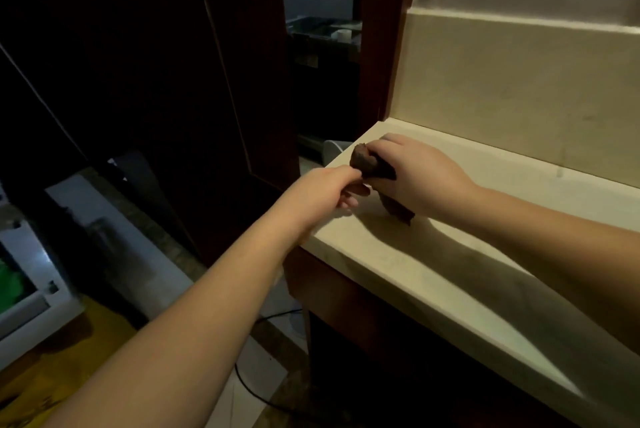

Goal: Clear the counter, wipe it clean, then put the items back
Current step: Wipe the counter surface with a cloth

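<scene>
Two hands are working a dark cloth [372, 164] at the far left corner of a pale stone counter [408, 264].

The right hand [419, 174] is curling its fingers over the bunched, brownish cloth and pressing it to the counter, while the left hand [329, 190] is pinching the cloth's near edge between thumb and fingers. The cloth is looking soft and crumpled, one corner trailing flat toward the person; the counter is looking smooth, matte and cream, with a squared front lip and a matching backsplash [519, 88] behind. Nothing else is showing on the visible stretch, so this is likely the wiping stage. Doing it well probably means refolding to a flat pad, then sweeping in overlapping strokes from the backsplash to the lip.
</scene>
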Tool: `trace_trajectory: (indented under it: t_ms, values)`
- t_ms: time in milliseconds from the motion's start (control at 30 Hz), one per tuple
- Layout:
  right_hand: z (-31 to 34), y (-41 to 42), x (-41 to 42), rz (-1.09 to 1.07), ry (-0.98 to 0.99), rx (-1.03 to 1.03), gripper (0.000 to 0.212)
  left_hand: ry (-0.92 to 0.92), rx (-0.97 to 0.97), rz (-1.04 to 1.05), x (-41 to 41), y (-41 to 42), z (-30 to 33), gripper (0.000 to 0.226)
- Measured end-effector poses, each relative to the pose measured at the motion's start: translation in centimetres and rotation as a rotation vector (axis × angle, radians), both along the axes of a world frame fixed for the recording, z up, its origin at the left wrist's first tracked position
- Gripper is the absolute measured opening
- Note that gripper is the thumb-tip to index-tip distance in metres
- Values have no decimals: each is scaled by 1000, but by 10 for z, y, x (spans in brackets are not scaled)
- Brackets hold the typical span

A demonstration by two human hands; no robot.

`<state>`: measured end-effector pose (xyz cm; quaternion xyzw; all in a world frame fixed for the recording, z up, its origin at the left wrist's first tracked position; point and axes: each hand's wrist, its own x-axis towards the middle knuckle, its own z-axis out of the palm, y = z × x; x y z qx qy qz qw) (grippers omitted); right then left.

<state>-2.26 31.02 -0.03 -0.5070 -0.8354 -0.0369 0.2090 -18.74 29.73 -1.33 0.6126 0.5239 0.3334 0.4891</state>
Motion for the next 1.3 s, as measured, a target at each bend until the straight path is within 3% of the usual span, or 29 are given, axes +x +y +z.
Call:
trace_trajectory:
  t_ms: [233, 367, 567, 667, 800, 1000, 1200, 1300]
  values:
    - [-12, 77, 24, -306, -147, -190, 30, 234, 321, 217, -62, 30, -36, 26]
    - [-26, 89, 7, -395, -102, -219, 28, 218, 195, 194, -79, 46, -63, 28]
    - [-32, 55, -43, -205, -126, -215, 18, -9, 43, 57, -80, 39, -79, 40]
    - [-25, 89, -26, -374, -150, -241, 16, -66, 24, 34, -84, 41, -84, 41]
    - [-25, 129, -15, -544, 48, -246, 22, -86, 10, 19, -88, 47, -89, 40]
    - [-35, 111, -27, -345, -39, -203, 17, -119, 13, 11, -88, 47, -94, 39]
    - [-29, 145, 5, -534, -9, -221, 23, -126, 13, 22, -87, 48, -95, 36]
    - [-37, 143, -12, -418, -6, -176, 21, -131, 14, 31, -86, 47, -95, 34]
